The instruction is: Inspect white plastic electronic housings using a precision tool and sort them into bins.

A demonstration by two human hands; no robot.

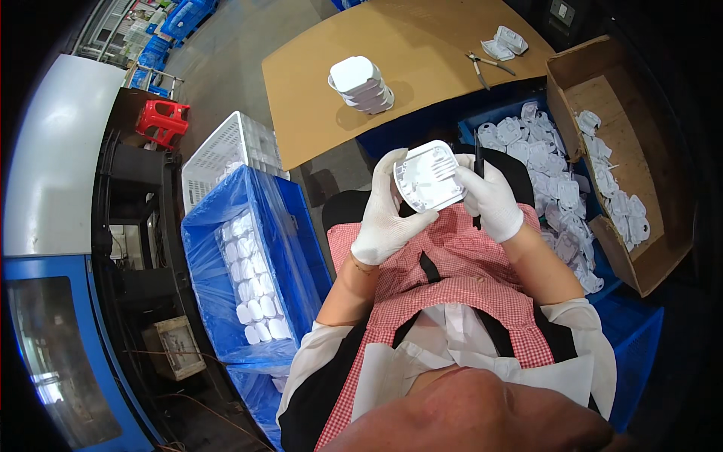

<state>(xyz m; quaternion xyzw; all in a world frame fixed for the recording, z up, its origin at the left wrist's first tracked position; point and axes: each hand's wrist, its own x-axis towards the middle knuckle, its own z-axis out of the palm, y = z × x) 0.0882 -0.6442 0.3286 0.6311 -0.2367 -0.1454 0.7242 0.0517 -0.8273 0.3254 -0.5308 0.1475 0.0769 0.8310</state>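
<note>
Both my hands wear white knit gloves. A white plastic housing (428, 179) with rounded corners is held above my lap, its ribbed, hollow inside facing up. My left hand (384, 222) grips it by the left side and lower edge. On the right side, the fingers of my right hand (493, 203) touch its edge. That same hand holds a slim black pen-like tool (478, 154) upright against the palm; its exact kind I cannot make out. A stack of similar white housings (358, 79) stands on the brown board ahead.
The brown board (429, 45) carries pliers (482, 69) and two loose white parts (506, 44). At right, white parts (542, 162) fill a blue crate beside a cardboard box (640, 264). At left stand a lined blue crate (207, 248) with housings and a white basket (218, 147).
</note>
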